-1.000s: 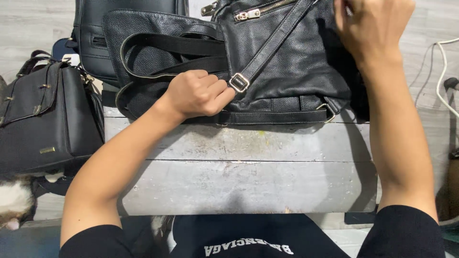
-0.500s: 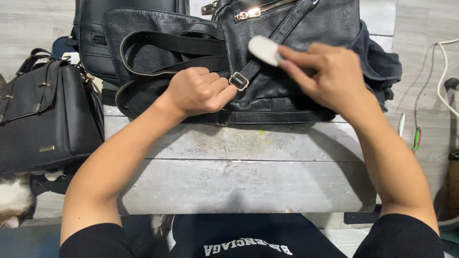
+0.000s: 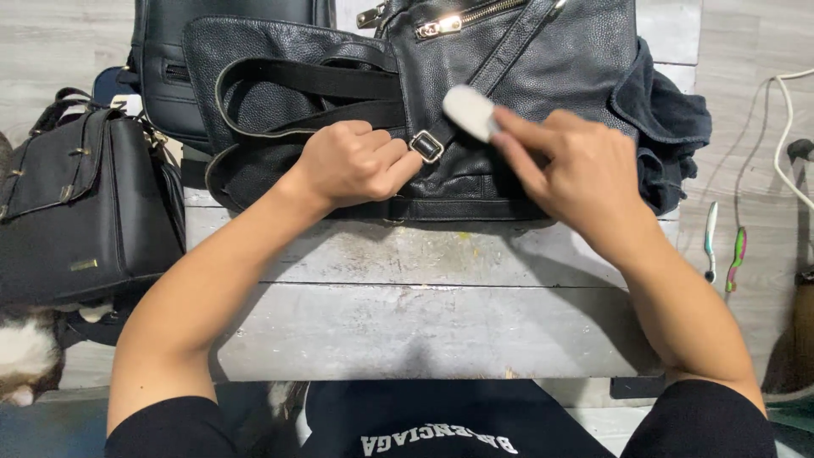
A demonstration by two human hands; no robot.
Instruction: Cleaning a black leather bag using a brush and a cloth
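A black pebbled-leather backpack [image 3: 543,68] lies on a worn grey wooden table [image 3: 424,314], its straps and gold zipper facing up. My left hand [image 3: 352,163] is closed on the lower strap, just left of a metal buckle [image 3: 426,146]. My right hand [image 3: 577,174] pinches a small white oval pad [image 3: 469,110] between fingertips and presses it onto the strap above the buckle.
A boxy black handbag [image 3: 80,212] stands at the left, another black bag [image 3: 170,76] behind it. A dark cloth [image 3: 674,127] lies under the backpack's right side. Two toothbrushes [image 3: 721,246] and a white cable [image 3: 784,127] lie at the right. A furry animal [image 3: 25,360] sits lower left.
My right hand came down from the backpack's top right with the white pad and set it against the strap near the buckle. The left hand kept its grip.
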